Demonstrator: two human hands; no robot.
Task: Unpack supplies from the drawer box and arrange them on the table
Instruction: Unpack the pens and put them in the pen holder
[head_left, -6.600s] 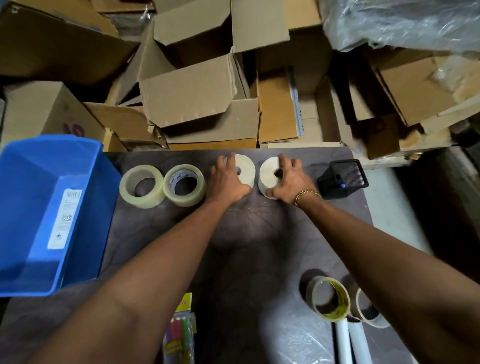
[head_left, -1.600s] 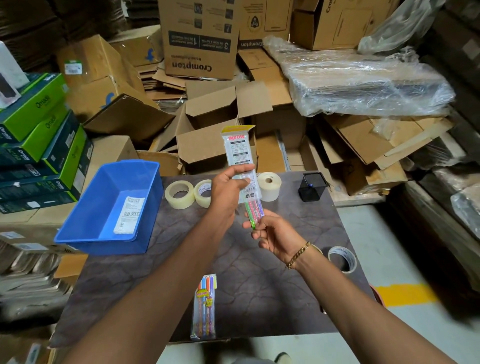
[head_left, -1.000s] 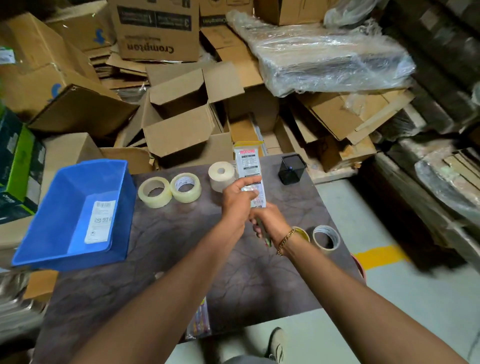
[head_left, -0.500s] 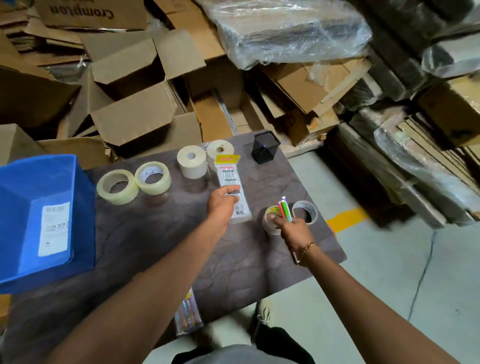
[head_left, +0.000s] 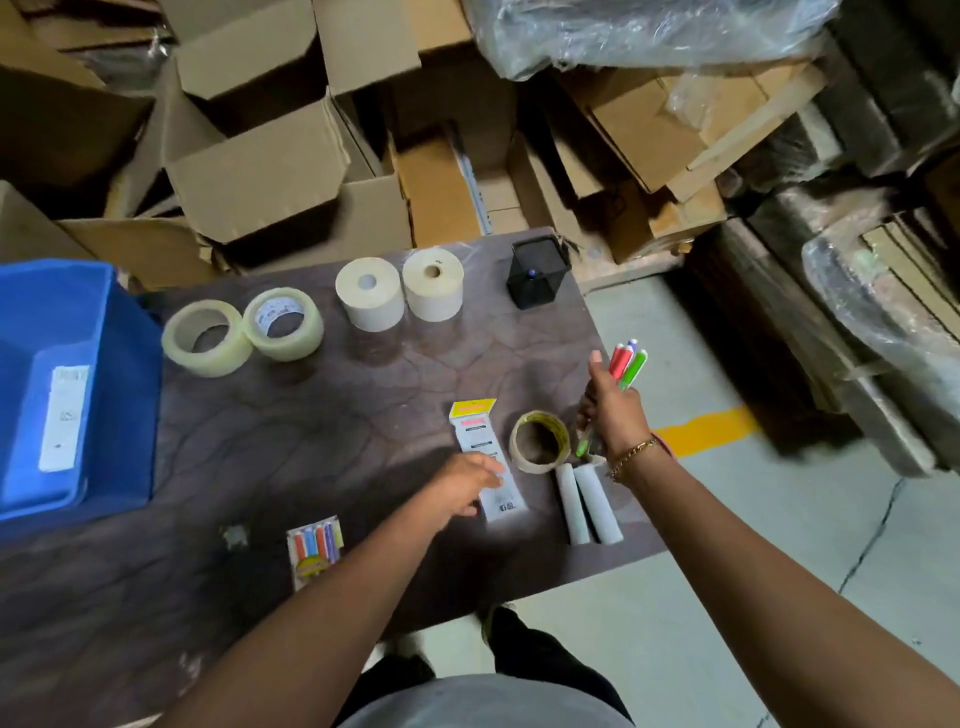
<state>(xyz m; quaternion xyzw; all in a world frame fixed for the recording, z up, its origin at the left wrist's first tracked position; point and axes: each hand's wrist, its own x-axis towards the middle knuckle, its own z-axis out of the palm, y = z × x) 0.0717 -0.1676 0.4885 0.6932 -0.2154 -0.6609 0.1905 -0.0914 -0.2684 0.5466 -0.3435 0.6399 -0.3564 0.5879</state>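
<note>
Most supplies laid out, we judge: tape rolls (head_left: 208, 359) line the table (head_left: 337, 426) beside the blue drawer box (head_left: 124, 364), our right hand (head_left: 613, 415) grips coloured pens (head_left: 628, 364) short of the mesh pen holder (head_left: 540, 288), our left hand (head_left: 465, 488) rests slack-fingered on their packet (head_left: 475, 436)

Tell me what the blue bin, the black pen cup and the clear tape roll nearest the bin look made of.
Blue bin: probably moulded plastic, smooth with a soft sheen on its walls.
Black pen cup: dark and matte, perhaps metal mesh; too blurred to confirm.
Clear tape roll: glossy translucent plastic film, wound in a ring.
</note>
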